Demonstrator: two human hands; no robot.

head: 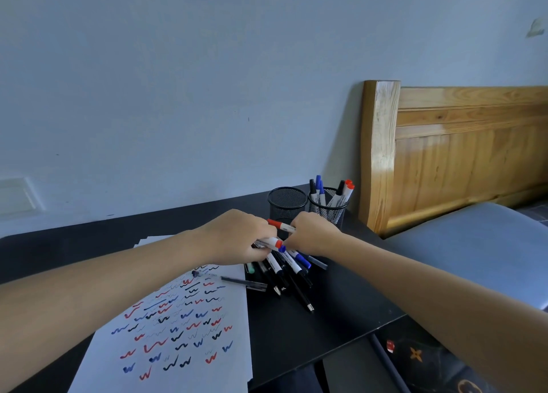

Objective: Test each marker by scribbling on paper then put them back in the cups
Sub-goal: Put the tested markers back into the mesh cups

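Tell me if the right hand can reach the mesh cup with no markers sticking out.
Probably yes: the right hand sits just in front of the cup, whose top is open, with nothing between them, though it pinches a red-capped marker.

Bedroom – wooden bed frame [462, 152], mattress [474, 232] beside desk [311, 327].

Scribbled paper [189, 348] is laid at the near edge of the black table [341, 327], loose markers [284, 269] heaped beside it. Two mesh cups [287, 204] (one filled) are set by the far right corner.
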